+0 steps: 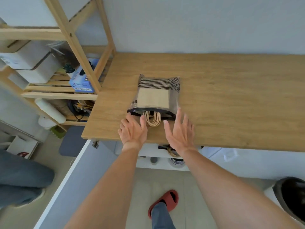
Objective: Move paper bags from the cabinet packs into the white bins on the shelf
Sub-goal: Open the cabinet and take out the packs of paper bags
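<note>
Hands [133, 128] [179, 129] flank pack of paper bags [156, 95] on countertop [231, 96]

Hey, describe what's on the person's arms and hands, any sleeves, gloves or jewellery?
Both forearms are bare up to the frame edge: no sleeves in view. The left hand and right hand wear no gloves, and no rings, watch or bracelets show.

You could not read the small logo on the pack [157, 95], your right wrist hid most of a second pack [171, 150] under the worktop [231, 96], and the white bins [33, 63] on the shelf [57, 95] were blurred and partly cut off at the left edge.
</note>
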`<state>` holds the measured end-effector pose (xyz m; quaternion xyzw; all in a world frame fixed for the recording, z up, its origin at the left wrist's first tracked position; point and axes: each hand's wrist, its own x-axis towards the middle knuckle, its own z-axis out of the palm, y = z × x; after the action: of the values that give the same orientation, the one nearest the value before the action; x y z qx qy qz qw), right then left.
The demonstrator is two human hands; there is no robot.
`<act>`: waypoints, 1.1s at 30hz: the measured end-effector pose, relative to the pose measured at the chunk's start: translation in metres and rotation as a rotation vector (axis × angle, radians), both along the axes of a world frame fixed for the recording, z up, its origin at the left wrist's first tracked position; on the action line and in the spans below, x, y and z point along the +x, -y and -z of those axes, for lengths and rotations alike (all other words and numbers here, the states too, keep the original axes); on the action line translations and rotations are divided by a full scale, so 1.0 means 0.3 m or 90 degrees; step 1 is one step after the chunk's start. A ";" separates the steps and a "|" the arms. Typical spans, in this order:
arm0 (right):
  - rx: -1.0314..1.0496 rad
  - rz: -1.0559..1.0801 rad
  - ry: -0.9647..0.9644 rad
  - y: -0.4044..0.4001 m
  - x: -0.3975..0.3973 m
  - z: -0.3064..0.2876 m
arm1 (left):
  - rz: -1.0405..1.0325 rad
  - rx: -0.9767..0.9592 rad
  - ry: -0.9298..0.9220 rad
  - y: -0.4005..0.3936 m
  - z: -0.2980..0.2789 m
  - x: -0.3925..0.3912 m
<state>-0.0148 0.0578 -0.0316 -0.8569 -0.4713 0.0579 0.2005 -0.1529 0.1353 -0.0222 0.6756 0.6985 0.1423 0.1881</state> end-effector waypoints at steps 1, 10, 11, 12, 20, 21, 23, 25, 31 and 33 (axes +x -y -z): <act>0.009 0.003 0.010 0.045 -0.018 -0.001 | 0.006 0.006 0.006 0.046 0.004 -0.022; -0.046 0.019 0.034 0.434 -0.150 0.169 | 0.049 -0.021 0.002 0.431 0.166 -0.182; -0.062 0.017 0.035 0.468 -0.153 0.205 | 0.053 -0.033 -0.001 0.458 0.203 -0.190; -0.078 0.012 0.041 0.494 -0.150 0.242 | 0.052 -0.045 -0.005 0.476 0.239 -0.193; -0.169 0.021 0.017 0.469 -0.009 0.520 | 0.083 -0.105 -0.048 0.448 0.558 -0.070; -0.177 0.024 0.014 0.443 0.020 0.571 | 0.090 -0.106 -0.044 0.420 0.607 -0.033; -0.191 0.018 0.012 0.377 0.078 0.678 | 0.100 -0.102 -0.035 0.355 0.710 0.040; -0.189 0.020 0.007 0.293 0.143 0.783 | 0.122 -0.088 -0.040 0.279 0.813 0.115; -0.131 0.078 -0.023 0.042 0.338 1.033 | 0.153 -0.040 -0.019 0.051 1.046 0.308; -0.107 0.119 -0.063 -0.015 0.384 1.088 | 0.131 -0.069 0.043 -0.005 1.089 0.355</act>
<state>0.1004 0.0624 -0.3581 -0.9069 -0.3725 0.1207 0.1553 -0.0465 0.1368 -0.3488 0.7271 0.6255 0.1071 0.2617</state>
